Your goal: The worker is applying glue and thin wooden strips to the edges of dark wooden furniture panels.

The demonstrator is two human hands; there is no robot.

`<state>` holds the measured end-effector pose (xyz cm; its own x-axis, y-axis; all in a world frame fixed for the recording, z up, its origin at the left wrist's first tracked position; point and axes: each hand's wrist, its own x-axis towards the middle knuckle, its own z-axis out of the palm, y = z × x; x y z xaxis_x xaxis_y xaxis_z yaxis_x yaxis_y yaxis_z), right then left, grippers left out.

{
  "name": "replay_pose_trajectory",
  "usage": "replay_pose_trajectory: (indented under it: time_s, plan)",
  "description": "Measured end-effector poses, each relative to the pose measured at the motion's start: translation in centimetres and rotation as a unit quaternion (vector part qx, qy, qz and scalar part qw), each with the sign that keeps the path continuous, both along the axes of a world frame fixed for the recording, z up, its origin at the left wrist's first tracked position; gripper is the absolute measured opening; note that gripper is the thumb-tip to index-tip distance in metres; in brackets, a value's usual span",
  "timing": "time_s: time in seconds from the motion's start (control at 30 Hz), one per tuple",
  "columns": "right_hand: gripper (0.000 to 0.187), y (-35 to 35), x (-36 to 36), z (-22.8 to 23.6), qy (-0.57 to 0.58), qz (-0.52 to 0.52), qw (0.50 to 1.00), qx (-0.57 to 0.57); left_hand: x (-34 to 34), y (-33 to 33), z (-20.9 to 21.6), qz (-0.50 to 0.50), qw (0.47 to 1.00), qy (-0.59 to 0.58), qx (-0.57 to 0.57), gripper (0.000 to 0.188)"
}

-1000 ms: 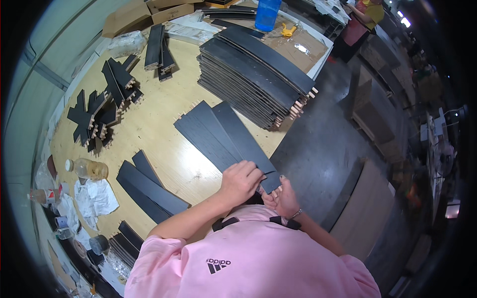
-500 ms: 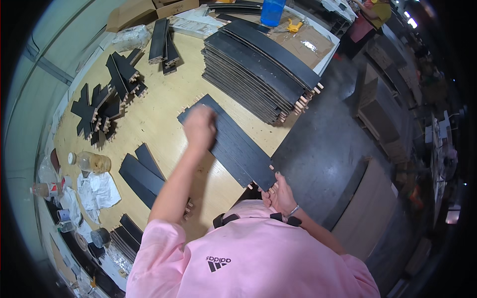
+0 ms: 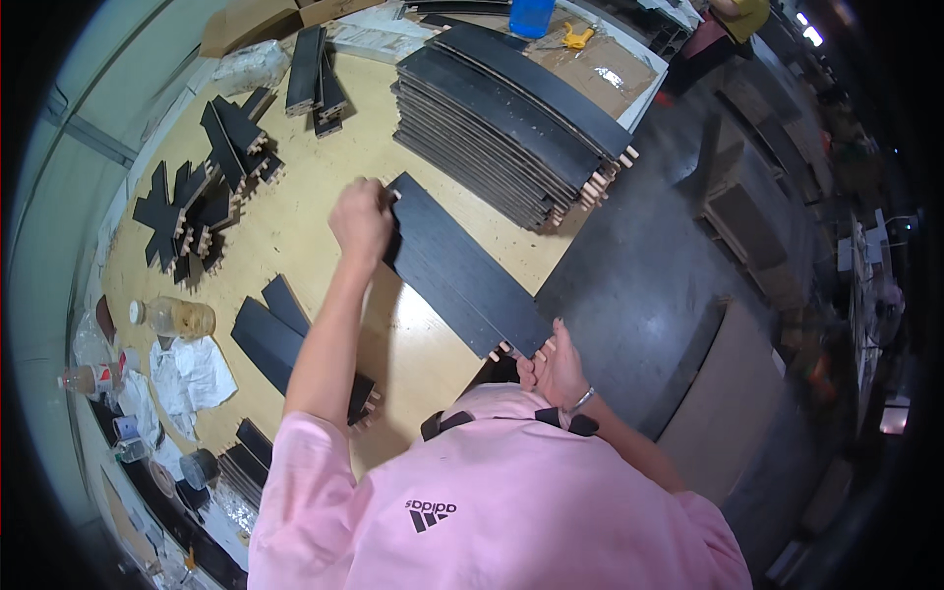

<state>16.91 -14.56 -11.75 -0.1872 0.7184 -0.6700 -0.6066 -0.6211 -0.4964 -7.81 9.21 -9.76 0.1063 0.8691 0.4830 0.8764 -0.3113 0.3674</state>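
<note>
A long black slatted board (image 3: 462,270) with pale wooden dowels at its ends lies slantwise in front of me, its near end jutting past the table edge. My left hand (image 3: 362,224) is closed at the board's far left corner, the fingers curled at its edge. A dark gap shows along that side. At the near end, beside the dowels, my right hand (image 3: 559,372) is turned palm up, with thumb and bent fingers around the corner; part of its grip is hidden under the board.
A tall stack of black curved boards (image 3: 501,133) stands behind on the table (image 3: 324,211). Loose slats (image 3: 211,187) are heaped at the left, near a capped bottle (image 3: 177,318) and white paper (image 3: 192,379). A yellow clamp (image 3: 577,36) and blue container (image 3: 531,18) stand far back. Another person (image 3: 723,34) is far right.
My left hand has moved left off the board's face to its far left edge. The far-end dowels are now mostly out of sight. My right hand stays at the near end.
</note>
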Motion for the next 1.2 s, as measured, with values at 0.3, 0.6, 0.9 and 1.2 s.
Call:
replay_pose_trajectory:
  time_s: [0.3,0.6,0.9,1.2]
  plan:
    - [0.082,0.5,0.2,-1.0,0.067,-0.123,0.987,-0.084,11.1,-19.3,0.9,-0.35,0.932,-0.09,-0.029,0.011]
    - [0.087,-0.5,3.6,-1.7,0.074,-0.009,0.997,0.015,11.7,-18.7,0.5,-0.363,0.926,-0.102,-0.028,0.01]
    - [0.015,0.7,2.1,2.5,-0.125,0.077,0.974,0.17,5.2,-17.0,7.2,-0.234,0.948,-0.217,-0.007,0.013]
    - [0.008,4.1,-7.7,5.5,0.015,0.208,0.969,0.131,0.1,-21.3,9.1,-0.152,0.934,-0.312,0.085,0.013]
